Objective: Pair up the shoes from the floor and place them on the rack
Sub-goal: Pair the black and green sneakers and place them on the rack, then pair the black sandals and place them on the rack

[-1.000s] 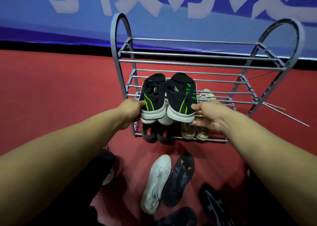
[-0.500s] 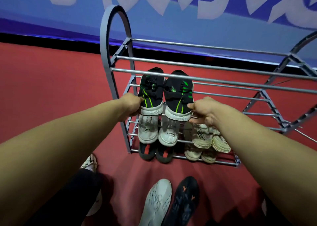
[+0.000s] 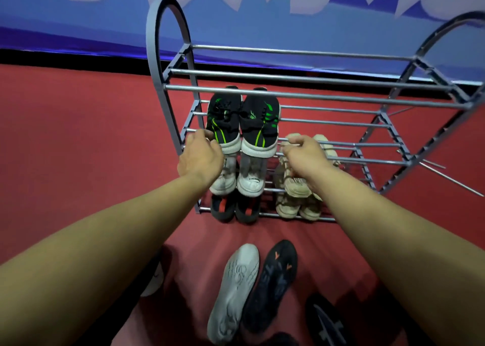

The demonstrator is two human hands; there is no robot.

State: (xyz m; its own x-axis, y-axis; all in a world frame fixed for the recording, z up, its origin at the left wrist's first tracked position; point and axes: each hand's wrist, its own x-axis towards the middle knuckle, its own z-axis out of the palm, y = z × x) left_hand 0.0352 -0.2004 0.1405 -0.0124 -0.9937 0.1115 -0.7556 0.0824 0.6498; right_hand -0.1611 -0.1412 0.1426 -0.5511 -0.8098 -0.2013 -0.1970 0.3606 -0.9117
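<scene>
A black pair of shoes with green stripes, left shoe (image 3: 223, 119) and right shoe (image 3: 259, 122), rests toes-in on the second shelf of the grey metal rack (image 3: 315, 96). My left hand (image 3: 199, 156) hovers at the left shoe's white heel, fingers loose, thumb just touching it. To the right of the other heel is my right hand (image 3: 301, 154), fingers loosely bent over the shelf's front rail and holding no shoe. On the red floor lie a white shoe (image 3: 233, 293) and a black shoe (image 3: 273, 285), both sole up.
A white pair (image 3: 249, 183) and a beige pair (image 3: 294, 188) sit on the shelf below. A dark pair (image 3: 223, 211) and another beige pair (image 3: 288, 209) fill the bottom shelf. Another black shoe (image 3: 325, 322) lies at the lower right. A blue banner wall stands behind the rack.
Both hands carried the green-striped pair forward onto the second shelf and have let go of the heels. The view has moved closer to the rack.
</scene>
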